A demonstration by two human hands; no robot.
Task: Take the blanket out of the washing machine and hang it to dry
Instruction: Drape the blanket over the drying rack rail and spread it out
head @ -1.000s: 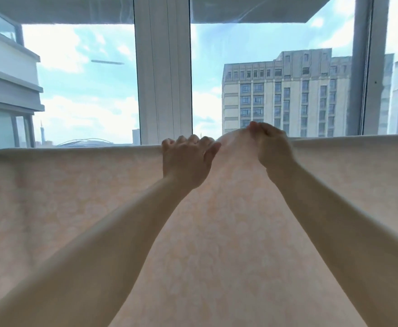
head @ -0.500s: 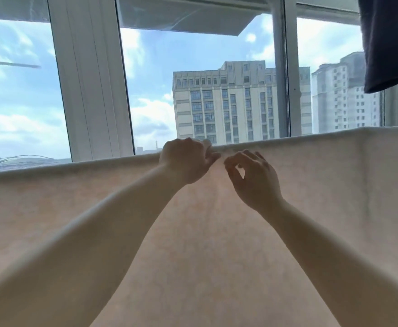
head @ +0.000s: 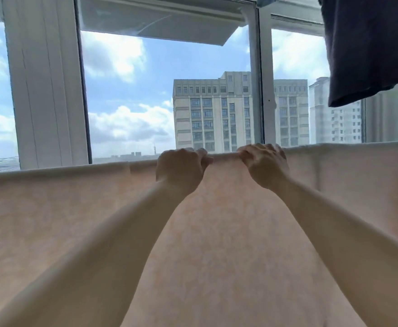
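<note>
- Beyond both hands a tall window [head: 160,95] is letting in bright daylight, its white frame post [head: 48,90] standing up and to the left of the left hand [head: 181,169].
- Through the glass, straight above the hands, a pale high-rise block [head: 213,112] is showing against blue sky and cloud.
- A dark garment [head: 370,46] is hanging high above and to the right of the right hand [head: 265,165].
- The blanket [head: 217,244] is hanging spread wide in front of the person, its top edge running level across the view and passing under both hands; whatever is carrying it is hidden by the cloth.
- The two hands are sitting close together, each curling its fingers over that top edge and gripping it.
- The blanket is looking pale peach with a faint blotchy pattern, and light is glowing through it.
</note>
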